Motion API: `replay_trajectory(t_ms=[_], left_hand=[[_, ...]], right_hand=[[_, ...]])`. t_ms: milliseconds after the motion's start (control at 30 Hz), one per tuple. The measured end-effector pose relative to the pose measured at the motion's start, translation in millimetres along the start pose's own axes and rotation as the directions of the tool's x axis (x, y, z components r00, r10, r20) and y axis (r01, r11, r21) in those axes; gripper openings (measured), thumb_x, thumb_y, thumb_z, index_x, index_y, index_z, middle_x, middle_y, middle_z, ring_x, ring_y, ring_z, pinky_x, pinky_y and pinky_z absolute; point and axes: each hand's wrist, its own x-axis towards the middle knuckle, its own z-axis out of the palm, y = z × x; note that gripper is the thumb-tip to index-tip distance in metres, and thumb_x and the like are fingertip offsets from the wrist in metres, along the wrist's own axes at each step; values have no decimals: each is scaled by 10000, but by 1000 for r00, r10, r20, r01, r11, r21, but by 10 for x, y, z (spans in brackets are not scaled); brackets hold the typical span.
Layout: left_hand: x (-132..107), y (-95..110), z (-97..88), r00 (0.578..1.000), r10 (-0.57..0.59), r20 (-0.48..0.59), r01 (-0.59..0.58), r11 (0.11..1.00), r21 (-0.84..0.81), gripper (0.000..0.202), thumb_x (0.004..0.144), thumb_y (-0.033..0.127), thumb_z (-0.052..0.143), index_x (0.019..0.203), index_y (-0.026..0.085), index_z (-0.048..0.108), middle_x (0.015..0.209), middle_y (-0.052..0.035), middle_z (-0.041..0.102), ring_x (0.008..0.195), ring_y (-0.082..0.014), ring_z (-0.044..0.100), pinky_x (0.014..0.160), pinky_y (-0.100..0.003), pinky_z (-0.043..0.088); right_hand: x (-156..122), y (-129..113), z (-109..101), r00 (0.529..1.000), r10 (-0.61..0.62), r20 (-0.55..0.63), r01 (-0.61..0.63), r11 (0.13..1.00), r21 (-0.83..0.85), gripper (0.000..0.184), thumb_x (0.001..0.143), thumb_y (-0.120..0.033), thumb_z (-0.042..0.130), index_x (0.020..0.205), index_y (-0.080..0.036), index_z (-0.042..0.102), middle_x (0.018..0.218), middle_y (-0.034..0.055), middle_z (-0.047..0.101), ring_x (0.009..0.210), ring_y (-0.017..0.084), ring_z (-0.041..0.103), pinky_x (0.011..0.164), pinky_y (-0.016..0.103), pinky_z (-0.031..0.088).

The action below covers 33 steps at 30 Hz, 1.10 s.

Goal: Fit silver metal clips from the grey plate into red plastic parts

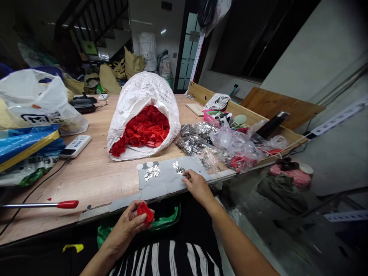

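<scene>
My left hand is closed around a red plastic part, held in front of the table's near edge. Over the grey mat, my right hand has its thumb and fingers pinched together beside a small pile of shiny metal pieces. What sits between those fingertips is too small to make out. Another pile of metal pieces lies to the left on the same mat. Behind the mat, a white woven sack lies on its side, its mouth full of red plastic parts.
Plastic bags of metal pieces and a pink basket stand right of the sack. A red-handled lever reaches in from the left. A white power strip and a white carrier bag lie farther left. Green plastic hangs below the edge.
</scene>
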Motion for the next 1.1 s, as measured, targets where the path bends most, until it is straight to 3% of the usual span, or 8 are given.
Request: replay_trajectory(t_ms=[100,200,467,633,733,900,1000,1100], left_hand=[[8,-8,33,1000,-13,-21,13,1000,-3,597,660,358,778,1165,210,496,962,-91,699,832,-213,676,784,-346,509],[15,-7,69,999,-18,-34,18,1000,4,637,648,377,784,1192,204,500,956,-94,702,834,-224,682,789,-352,512],[24,-38,59,997,18,-77,-15,999,42,542,627,394,792,1066,203,538,965,-92,710,847,-241,686,768,-350,529],[69,-71,49,985,155,-74,-142,977,157,502,611,359,806,1000,196,534,909,-72,720,818,-208,664,748,-312,520],[106,-56,76,962,258,-85,-232,944,232,453,643,333,787,984,206,515,883,-48,715,804,-190,653,753,-295,502],[169,-8,208,882,466,-68,-406,826,390,401,666,303,768,982,234,530,923,-28,688,841,-203,640,786,-295,472],[185,44,322,840,541,-35,-465,752,467,375,678,283,757,986,248,546,971,-37,682,912,-225,635,865,-321,452],[194,116,386,826,562,-30,-484,737,472,356,665,262,763,974,249,586,1015,-47,676,979,-249,624,931,-343,435]], right_hand=[[101,215,-58,995,50,-80,-65,979,-195,125,833,-244,559,941,-194,595,852,43,664,811,187,606,695,268,402],[158,273,-47,996,37,-84,-57,966,-254,126,846,-272,564,943,-197,595,867,44,667,818,188,607,682,264,390],[208,279,2,993,23,-118,-49,975,-219,82,849,-232,547,872,-213,624,888,39,671,810,175,602,681,256,384],[188,339,-67,987,30,-159,-56,985,-164,105,854,-232,525,864,-197,623,889,45,672,839,177,610,733,260,410],[150,375,-91,980,46,-192,-62,995,-77,121,861,-251,509,886,-203,617,905,34,687,842,175,621,745,265,427],[81,426,-64,978,149,-145,-106,957,269,156,821,-327,527,861,-202,611,810,8,677,604,141,581,616,265,447],[35,391,-33,986,109,-125,-52,918,392,214,796,-383,543,851,-188,611,744,-3,640,626,141,564,611,260,449],[-41,250,-4,994,47,-100,8,872,490,241,784,-405,567,853,-178,607,746,-1,616,697,146,564,652,259,453]])
